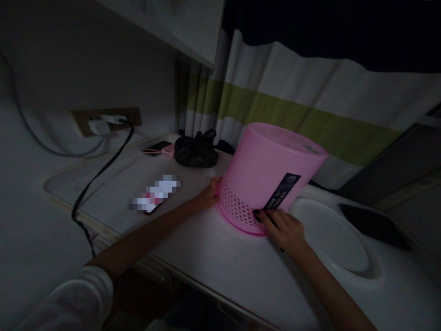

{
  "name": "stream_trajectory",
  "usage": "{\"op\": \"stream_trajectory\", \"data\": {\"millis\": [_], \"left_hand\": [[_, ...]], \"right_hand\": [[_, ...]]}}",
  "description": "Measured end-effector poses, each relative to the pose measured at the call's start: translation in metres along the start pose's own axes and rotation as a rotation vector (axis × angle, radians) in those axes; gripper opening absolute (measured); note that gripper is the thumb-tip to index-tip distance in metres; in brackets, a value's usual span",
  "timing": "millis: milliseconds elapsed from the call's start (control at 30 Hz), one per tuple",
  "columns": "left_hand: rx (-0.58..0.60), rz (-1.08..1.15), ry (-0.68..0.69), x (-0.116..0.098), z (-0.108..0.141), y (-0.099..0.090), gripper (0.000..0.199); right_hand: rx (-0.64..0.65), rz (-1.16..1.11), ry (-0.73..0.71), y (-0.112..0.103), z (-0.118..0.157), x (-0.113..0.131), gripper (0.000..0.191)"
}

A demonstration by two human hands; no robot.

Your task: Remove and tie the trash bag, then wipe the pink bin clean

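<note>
A pink garbage bin [267,156] stands upside down on the white tabletop, with its perforated band and rim at the bottom. On its side is a dark label [281,191] with white lettering. My left hand [209,194] grips the bin's rim from the left, its fingertips partly hidden. In the fingers of my right hand [286,230] is a slim black object [257,215], whose kind I cannot make out in the dim light. Its tip touches or nearly touches the bin by the label's lower end.
A phone with a lit, blurred screen [155,195] lies on the left. Behind it are a black plastic bag [196,151] and a small pink device [168,151]. A white oval lid or plate [330,234] lies right of the bin. A black cable [103,166] hangs from the wall socket [81,123].
</note>
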State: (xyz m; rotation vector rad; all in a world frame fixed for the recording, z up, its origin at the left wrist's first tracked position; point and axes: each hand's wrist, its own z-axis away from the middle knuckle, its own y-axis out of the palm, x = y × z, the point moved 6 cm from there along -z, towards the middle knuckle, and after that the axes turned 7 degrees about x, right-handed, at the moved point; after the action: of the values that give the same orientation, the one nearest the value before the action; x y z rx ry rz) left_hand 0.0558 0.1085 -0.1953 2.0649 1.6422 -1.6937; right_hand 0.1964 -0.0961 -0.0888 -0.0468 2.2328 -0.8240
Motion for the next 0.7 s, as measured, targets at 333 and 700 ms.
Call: {"op": "stream_trajectory", "data": {"millis": [333,700], "left_hand": [[0.011,-0.109,-0.032,-0.003,-0.001,-0.004,0.064],[-0.019,-0.277,-0.098,-0.015,-0.006,-0.019,0.067]], "right_hand": [[0.096,-0.093,-0.102,0.022,0.028,0.037,0.02],[-0.069,0.072,0.108,-0.012,-0.01,-0.022,0.015]]}}
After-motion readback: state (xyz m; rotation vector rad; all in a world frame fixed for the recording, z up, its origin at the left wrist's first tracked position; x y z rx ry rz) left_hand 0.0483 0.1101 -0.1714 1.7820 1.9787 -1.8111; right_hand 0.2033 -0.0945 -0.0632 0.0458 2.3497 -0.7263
